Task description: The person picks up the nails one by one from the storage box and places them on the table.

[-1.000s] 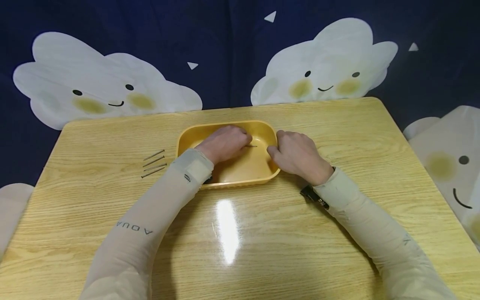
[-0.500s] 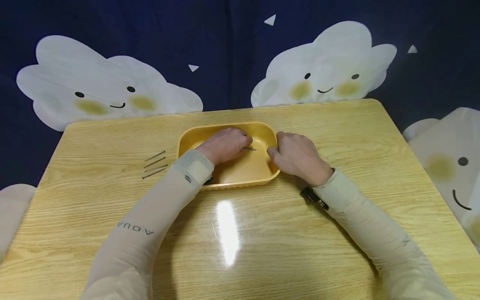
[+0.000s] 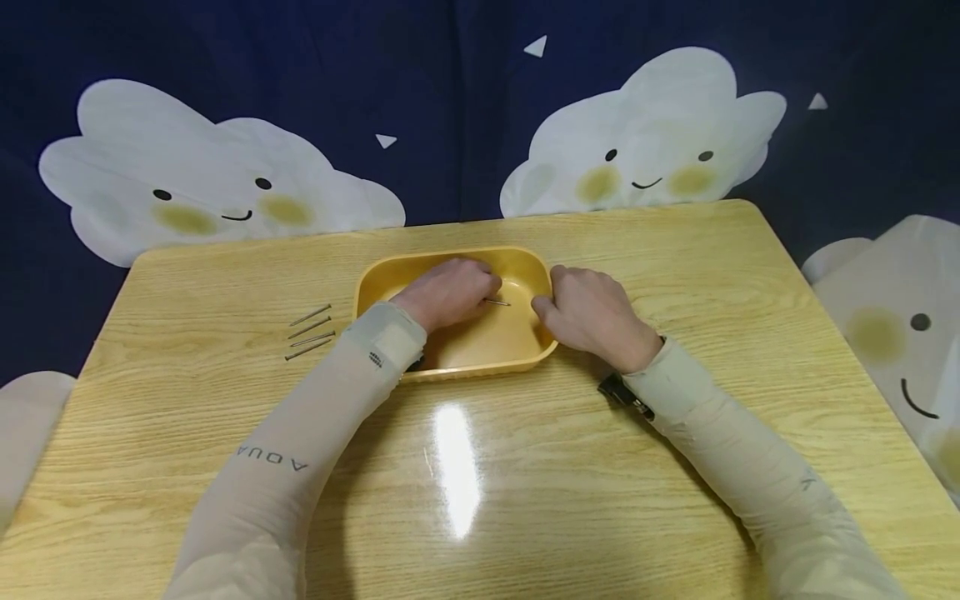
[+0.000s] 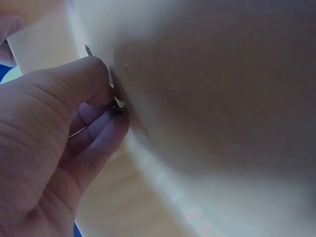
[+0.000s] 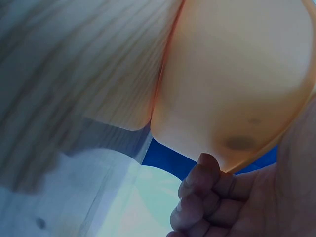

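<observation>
A yellow plastic basin stands on the wooden table. My left hand reaches inside it and pinches a nail between thumb and fingers. The nail's point sticks out to the right of the hand in the head view. Close up in the left wrist view, the nail's pointed end shows beyond the curled index finger, and the fingers hide most of its shank. At the basin's right end my right hand grips the rim, thumb on the inside. In the right wrist view its curled fingers are beside the basin wall.
Several nails lie in a roughly parallel row on the table, left of the basin. A dark blue cloth with printed clouds hangs behind the table's far edge. Light reflects off the tabletop in front of the basin.
The nail's free end has swung toward me, from near the basin's far side to lower in the head view. Both hands have stayed almost in place.
</observation>
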The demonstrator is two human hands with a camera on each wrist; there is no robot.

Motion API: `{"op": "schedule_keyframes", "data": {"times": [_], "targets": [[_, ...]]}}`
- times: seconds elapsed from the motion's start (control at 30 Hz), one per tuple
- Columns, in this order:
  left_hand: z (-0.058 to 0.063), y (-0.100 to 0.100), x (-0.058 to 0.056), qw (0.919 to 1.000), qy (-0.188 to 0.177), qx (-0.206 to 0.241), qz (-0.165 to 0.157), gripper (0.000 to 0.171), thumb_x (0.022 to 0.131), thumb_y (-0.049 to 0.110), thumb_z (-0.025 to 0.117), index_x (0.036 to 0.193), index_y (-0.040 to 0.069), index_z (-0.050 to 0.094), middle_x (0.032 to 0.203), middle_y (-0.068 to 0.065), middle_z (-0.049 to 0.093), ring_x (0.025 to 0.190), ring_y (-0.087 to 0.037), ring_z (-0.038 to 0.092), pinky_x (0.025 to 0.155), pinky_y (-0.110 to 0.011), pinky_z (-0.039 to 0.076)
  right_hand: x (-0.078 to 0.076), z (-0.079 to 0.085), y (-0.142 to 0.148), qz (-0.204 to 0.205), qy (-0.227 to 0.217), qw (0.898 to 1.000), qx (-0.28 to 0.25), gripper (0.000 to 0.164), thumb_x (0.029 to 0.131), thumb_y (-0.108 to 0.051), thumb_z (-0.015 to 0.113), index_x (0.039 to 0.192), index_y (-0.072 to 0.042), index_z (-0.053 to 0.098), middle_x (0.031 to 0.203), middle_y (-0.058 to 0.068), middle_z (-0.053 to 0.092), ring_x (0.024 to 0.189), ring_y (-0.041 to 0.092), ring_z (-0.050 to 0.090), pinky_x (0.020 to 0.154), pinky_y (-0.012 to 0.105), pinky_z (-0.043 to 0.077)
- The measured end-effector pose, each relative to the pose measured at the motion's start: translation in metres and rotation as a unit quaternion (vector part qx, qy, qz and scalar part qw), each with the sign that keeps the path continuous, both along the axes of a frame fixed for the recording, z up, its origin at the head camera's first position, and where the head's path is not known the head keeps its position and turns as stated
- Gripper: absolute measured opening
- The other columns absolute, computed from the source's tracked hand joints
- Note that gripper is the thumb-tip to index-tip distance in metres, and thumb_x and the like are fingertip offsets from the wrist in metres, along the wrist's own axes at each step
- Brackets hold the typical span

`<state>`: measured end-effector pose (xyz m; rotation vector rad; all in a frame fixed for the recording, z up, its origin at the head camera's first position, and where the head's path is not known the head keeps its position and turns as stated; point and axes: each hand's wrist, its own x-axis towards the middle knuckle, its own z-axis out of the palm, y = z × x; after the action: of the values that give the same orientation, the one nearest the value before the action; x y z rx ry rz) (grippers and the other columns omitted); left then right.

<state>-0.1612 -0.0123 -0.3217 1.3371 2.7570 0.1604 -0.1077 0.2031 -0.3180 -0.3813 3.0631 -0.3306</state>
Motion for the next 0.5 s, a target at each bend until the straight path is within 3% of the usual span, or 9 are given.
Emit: {"op": "schedule_keyframes", "data": {"times": [0.27,0.5], "targets": [[0.0001,-0.0004,0.0000,1.0000,-0.007,0.001,-0.003,0.012,0.099,0.012,0.065,0.093,0.007,0.074,0.091,-0.009,0.069,0.079,-0.022,0.062,0.080,-0.036,0.056,-0.0003,0.0000,0.0000,-0.004,-0.007,1.000,-0.001,0.030,0.098,-0.032,0.048,0.087,-0.006,0.058,0.073,0.010,0.056,0.066,0.029,0.058,0.054,0.038,0.042],[0.0007,0.0009,0.0003,0.9996,-0.015,0.002,-0.023,0.014,0.100,0.011,0.064,0.107,0.007,0.075,0.097,-0.009,0.069,0.084,-0.022,0.063,0.085,-0.031,0.057,-0.0007,-0.0002,-0.0002,-0.006,-0.010,1.000,-0.002,0.030,0.098,-0.032,0.048,0.087,-0.007,0.058,0.074,0.010,0.057,0.068,0.029,0.059,0.055,0.038,0.042]]}}
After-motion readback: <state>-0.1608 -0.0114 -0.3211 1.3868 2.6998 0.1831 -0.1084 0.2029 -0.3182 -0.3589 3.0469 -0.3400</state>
